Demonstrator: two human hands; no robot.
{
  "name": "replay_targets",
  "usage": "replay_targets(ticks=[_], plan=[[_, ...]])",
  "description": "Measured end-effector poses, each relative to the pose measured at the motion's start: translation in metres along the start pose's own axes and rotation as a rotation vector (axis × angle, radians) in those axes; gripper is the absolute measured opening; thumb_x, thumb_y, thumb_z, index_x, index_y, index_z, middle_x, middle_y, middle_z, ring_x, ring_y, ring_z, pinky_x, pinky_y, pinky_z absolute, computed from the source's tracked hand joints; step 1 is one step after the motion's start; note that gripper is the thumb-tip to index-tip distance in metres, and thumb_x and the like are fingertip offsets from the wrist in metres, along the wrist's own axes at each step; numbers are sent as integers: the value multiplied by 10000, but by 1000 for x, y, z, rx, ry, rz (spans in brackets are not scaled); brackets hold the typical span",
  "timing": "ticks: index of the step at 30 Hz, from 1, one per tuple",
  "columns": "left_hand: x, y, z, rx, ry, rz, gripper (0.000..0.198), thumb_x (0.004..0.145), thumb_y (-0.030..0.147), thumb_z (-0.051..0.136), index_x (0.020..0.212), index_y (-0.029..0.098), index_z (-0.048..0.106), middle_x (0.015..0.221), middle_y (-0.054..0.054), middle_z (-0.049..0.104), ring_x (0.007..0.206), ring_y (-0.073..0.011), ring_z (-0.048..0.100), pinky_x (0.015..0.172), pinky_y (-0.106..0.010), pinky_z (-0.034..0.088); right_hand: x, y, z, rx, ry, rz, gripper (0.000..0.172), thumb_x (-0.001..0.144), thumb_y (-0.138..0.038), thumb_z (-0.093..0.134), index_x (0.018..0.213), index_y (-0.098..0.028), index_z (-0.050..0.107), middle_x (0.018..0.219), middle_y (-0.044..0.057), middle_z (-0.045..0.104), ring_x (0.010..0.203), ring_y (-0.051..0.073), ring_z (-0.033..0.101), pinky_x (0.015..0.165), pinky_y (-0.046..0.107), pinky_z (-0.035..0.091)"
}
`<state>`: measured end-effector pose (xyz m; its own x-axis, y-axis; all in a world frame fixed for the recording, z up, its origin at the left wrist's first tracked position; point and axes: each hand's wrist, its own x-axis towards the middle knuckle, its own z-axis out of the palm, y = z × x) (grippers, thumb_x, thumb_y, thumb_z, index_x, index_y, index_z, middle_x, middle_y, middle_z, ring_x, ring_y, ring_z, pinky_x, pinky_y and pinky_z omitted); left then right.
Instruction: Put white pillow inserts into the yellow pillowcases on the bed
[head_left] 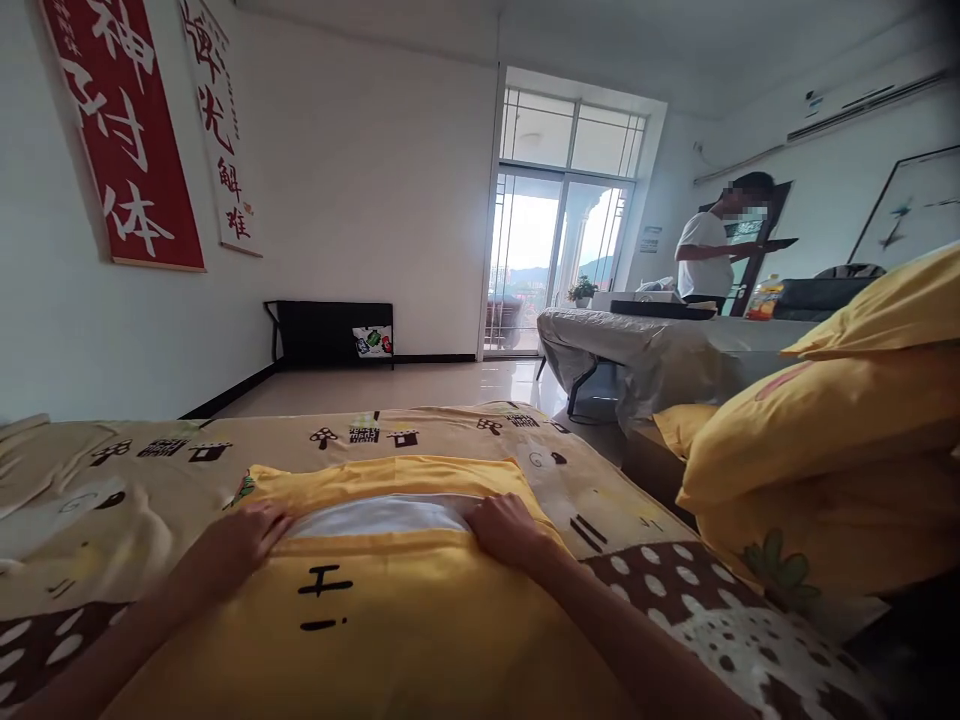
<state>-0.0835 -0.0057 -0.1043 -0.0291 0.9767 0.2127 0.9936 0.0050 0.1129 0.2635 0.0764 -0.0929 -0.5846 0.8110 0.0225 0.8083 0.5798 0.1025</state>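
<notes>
A yellow pillowcase [420,620] with a black "Hi" print lies on a patterned blanket [285,440]. Its far end gapes, and a white pillow [382,515] shows in the opening. My left hand [251,535] grips the left corner of the opening, fingers curled over the fabric. At the right corner, my right hand [506,525] is closed on the edge of the same pillowcase. Both thumbs are largely hidden by the cloth and the hands.
Yellow pillows [817,440] are stacked at the right. Beyond them stands a covered table [622,335] with a plant and a bottle. A person [705,250] stands behind it. A black folded frame [330,335] leans against the far wall.
</notes>
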Motion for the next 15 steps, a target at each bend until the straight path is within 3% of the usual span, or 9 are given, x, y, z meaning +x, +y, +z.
replay_targets(ticks=[2, 4, 6, 8, 9, 11, 15], plan=[[-1, 22, -32, -42, 109, 188, 385, 888, 386, 309, 879, 181, 635, 963, -105, 647, 908, -235, 596, 800, -330, 427, -4, 0, -20, -45, 63, -36, 274, 845, -137, 437, 861, -120, 710, 870, 166, 702, 851, 270, 656, 767, 362, 440], [-1, 61, -44, -202, 75, 339, 367, 908, 371, 292, 979, 212, 615, 1069, -65, 628, 993, -196, 573, 865, -288, 419, -3, -15, -31, -33, 152, -158, 266, 862, -158, 430, 875, -142, 695, 852, 127, 705, 841, 230, 652, 781, 327, 421], [1, 102, -34, -322, -104, 420, 365, 920, 376, 283, 1059, 233, 589, 1143, -38, 618, 1054, -180, 558, 914, -268, 408, 3, -37, -29, 24, 178, -270, 267, 876, -203, 422, 895, -167, 686, 872, 98, 708, 823, 207, 651, 734, 291, 417], [5, 126, -14, -290, -246, 401, 381, 916, 383, 282, 1020, 201, 600, 1097, -69, 635, 1022, -209, 572, 908, -310, 414, 8, -53, -19, 77, 99, -263, 282, 875, -244, 420, 883, -168, 692, 899, 102, 710, 797, 208, 654, 668, 276, 414], [7, 128, -5, -249, -286, 378, 401, 916, 389, 269, 971, 187, 610, 1050, -85, 643, 993, -225, 578, 891, -332, 417, 10, -55, -14, 90, 55, -231, 296, 875, -262, 418, 864, -163, 697, 899, 109, 710, 786, 210, 656, 648, 274, 411], [9, 111, 4, -181, -310, 324, 465, 918, 414, 227, 855, 177, 622, 948, -93, 644, 930, -235, 582, 846, -345, 417, 8, -43, -4, 107, 23, -166, 352, 894, -278, 377, 839, -155, 702, 889, 117, 710, 785, 210, 656, 640, 274, 410], [7, 39, 5, -206, -326, 143, 549, 897, 527, 238, 717, 195, 637, 795, -46, 656, 760, -191, 587, 736, -282, 417, -3, 2, 14, 124, 16, -53, 468, 931, -365, 308, 850, -143, 712, 884, 141, 706, 800, 232, 660, 657, 291, 427]])
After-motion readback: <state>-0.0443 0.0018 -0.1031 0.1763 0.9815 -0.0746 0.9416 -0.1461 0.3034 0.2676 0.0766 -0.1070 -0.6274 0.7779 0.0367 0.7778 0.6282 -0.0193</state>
